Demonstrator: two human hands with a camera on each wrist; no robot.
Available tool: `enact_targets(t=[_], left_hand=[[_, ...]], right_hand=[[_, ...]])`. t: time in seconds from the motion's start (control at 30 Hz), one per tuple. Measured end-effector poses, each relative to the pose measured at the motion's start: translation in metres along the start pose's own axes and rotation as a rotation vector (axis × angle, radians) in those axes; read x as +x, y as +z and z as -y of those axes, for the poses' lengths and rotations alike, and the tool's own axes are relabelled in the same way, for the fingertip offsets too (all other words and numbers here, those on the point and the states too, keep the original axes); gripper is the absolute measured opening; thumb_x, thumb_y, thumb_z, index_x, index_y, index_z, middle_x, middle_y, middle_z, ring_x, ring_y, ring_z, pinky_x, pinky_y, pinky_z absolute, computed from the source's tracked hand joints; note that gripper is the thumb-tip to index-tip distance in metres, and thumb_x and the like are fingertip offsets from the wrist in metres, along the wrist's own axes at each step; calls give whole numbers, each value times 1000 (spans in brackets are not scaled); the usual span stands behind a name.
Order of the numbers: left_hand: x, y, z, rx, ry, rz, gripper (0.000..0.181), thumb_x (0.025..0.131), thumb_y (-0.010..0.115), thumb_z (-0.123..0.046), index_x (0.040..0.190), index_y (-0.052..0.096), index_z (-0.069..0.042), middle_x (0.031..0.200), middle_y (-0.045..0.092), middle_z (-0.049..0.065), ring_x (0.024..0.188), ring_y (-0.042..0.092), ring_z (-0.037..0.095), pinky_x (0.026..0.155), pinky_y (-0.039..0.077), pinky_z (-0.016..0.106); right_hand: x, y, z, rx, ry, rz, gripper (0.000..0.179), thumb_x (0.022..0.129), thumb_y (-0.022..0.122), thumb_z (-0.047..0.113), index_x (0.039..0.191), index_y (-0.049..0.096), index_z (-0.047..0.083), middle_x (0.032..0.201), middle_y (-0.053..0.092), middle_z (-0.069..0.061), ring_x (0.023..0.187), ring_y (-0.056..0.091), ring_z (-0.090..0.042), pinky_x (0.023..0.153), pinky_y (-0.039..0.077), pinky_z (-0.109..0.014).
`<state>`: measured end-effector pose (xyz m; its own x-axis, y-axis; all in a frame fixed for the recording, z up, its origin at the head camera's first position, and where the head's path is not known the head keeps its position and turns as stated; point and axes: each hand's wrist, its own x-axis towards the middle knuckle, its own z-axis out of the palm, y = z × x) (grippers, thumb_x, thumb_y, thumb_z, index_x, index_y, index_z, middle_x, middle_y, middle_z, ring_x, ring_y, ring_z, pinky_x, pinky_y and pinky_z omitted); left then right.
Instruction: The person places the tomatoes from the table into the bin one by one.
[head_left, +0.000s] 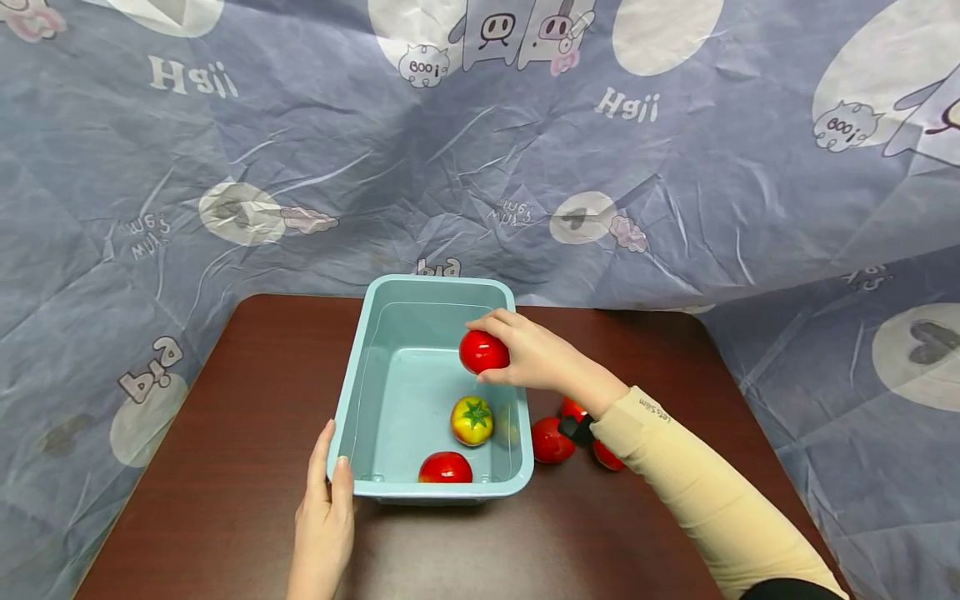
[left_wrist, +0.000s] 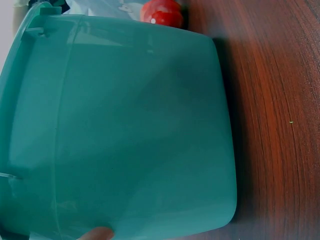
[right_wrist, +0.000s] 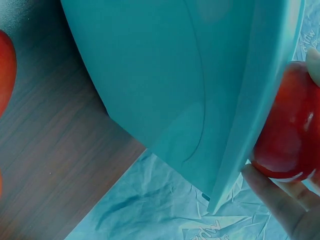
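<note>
A light blue-green plastic bin [head_left: 431,282] stands on the table. Over its right half my right hand [head_left: 528,350] holds a shiny red tomato [head_left: 482,352], thumb below and fingers above it. The right wrist view shows the same red tomato [right_wrist: 290,125] beside the bin's rim. On the bin's floor lie a yellow-red tomato [head_left: 472,422] with a green star-shaped top and a red tomato [head_left: 446,468] by the front wall. My left hand [head_left: 324,517] rests against the bin's front left corner, thumb and forefinger straight; a fingertip [left_wrist: 97,233] touches the outer wall in the left wrist view.
Right of the bin, several red tomatoes [head_left: 552,440] lie on the dark brown wooden table [head_left: 300,358], partly covered by my right wrist and a black strap device [head_left: 576,430]. A grey-blue printed cloth [head_left: 375,167] hangs behind and beside the table.
</note>
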<state>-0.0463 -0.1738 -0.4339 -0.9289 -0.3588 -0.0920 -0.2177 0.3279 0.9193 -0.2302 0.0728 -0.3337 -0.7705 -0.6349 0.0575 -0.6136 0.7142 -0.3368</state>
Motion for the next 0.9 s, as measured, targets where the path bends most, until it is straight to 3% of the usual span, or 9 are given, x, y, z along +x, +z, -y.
enact_targets(t=[0.27, 0.47, 0.63, 0.9], left_hand=[[-2, 2, -1, -28, -5, 24, 50, 107, 35, -41, 154, 21, -45, 151, 43, 15, 124, 56, 39, 94, 51, 52], [-2, 3, 0, -24, 5, 23, 50, 107, 35, -39, 155, 23, -40, 152, 42, 16, 124, 56, 39, 93, 51, 53], [-1, 2, 1, -3, 13, 11, 50, 107, 35, -39, 155, 22, -42, 149, 46, 17, 121, 58, 37, 92, 50, 51], [0, 0, 0, -6, 8, 8, 50, 107, 36, -39, 155, 21, -44, 148, 48, 14, 119, 60, 35, 90, 52, 45]], right_hand=[[-2, 2, -2, 1, -3, -8, 68, 79, 82, 29, 139, 54, 13, 134, 55, -6, 121, 54, -26, 92, 54, -39], [-4, 3, -5, -9, -13, -10, 67, 82, 81, 27, 141, 52, 11, 140, 52, -8, 130, 49, -27, 104, 47, -41], [-9, 2, -9, -17, -23, -26, 61, 84, 78, 27, 138, 55, 12, 139, 53, -6, 131, 49, -27, 106, 44, -42], [-26, -8, -25, 1, -29, -161, 50, 89, 74, 23, 133, 59, 8, 134, 56, -8, 124, 54, -27, 103, 46, -44]])
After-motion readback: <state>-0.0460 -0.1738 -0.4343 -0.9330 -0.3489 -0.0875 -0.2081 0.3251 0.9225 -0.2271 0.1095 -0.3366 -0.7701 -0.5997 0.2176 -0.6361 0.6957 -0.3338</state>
